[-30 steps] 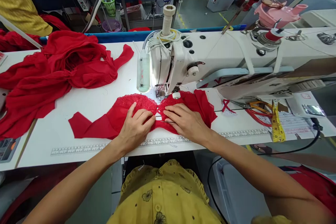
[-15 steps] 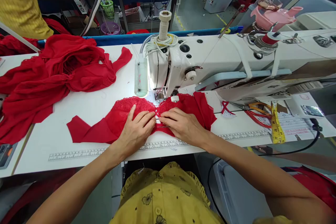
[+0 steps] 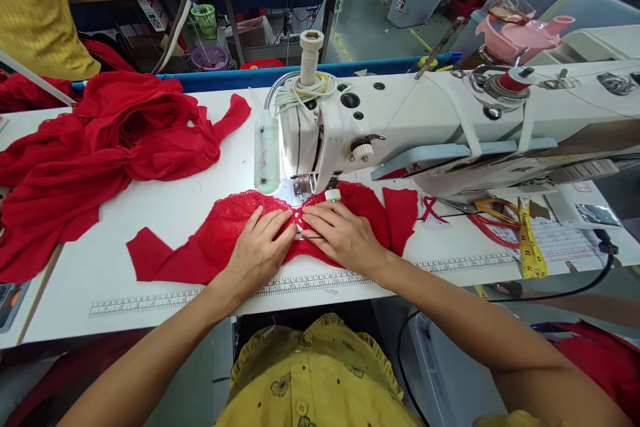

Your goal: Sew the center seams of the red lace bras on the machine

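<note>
A red lace bra [image 3: 200, 247] lies spread on the white sewing table, its middle just in front of the presser foot [image 3: 301, 185] of a white sewing machine [image 3: 400, 107]. Crossed red straps [image 3: 299, 216] show at the centre between the two cups. My left hand [image 3: 263, 240] is closed on the left cup's inner edge, fingertips beside the crossing. From the other side my right hand [image 3: 345, 237] grips the right cup's inner edge. A thin dark rod [image 3: 313, 237] shows under its fingers; its kind is unclear.
More red garments [image 3: 110, 153] are heaped at the left. To the right lie a small crossed red piece [image 3: 433, 210], orange-handled scissors [image 3: 495, 209] and a yellow tape measure [image 3: 531, 247]. A printed ruler [image 3: 300, 281] runs along the front edge. Another person [image 3: 55, 13] works beyond.
Both hands stay at the bra's centre, with small finger shifts. The right end of the bra lies flatter and further right. The whole view has tilted slightly.
</note>
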A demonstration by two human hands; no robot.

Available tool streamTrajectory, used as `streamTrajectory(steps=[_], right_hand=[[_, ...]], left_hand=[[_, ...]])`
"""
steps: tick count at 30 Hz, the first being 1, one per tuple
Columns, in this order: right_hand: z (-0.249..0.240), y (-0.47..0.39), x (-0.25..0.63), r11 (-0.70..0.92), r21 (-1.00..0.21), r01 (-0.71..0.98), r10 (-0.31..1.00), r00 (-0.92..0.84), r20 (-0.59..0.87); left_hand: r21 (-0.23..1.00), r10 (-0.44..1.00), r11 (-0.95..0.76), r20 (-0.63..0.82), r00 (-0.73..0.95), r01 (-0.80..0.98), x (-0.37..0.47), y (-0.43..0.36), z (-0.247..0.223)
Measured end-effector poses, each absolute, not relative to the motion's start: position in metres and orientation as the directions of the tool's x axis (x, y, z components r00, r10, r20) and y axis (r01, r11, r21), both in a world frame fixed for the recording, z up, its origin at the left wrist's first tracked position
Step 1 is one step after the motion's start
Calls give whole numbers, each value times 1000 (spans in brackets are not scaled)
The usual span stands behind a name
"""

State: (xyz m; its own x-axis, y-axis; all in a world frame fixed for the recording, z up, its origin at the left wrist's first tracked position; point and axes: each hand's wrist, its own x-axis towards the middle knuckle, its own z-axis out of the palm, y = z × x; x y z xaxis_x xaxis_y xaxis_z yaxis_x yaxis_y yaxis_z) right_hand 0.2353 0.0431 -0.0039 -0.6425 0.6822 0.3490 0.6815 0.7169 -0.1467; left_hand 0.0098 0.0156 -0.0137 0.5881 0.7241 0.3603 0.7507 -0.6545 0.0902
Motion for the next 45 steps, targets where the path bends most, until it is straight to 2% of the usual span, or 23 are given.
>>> streamTrajectory(steps=[16, 25, 37, 45], right_hand=[[-2, 45, 240, 722, -180, 668, 689, -672, 272], [0, 44, 239, 719, -84, 690, 682, -677, 278], [-2, 44, 241, 727, -88, 681, 672, -679, 296], [0, 45, 241, 717, -91, 691, 690, -685, 234]], left_hand=[[120, 741, -642, 349, 574, 757, 9, 16, -15], [132, 745, -635, 364, 559, 761, 11, 16, -12], [146, 766, -618, 333, 550, 773, 11, 16, -12], [149, 762, -623, 338, 552, 768, 11, 16, -11]])
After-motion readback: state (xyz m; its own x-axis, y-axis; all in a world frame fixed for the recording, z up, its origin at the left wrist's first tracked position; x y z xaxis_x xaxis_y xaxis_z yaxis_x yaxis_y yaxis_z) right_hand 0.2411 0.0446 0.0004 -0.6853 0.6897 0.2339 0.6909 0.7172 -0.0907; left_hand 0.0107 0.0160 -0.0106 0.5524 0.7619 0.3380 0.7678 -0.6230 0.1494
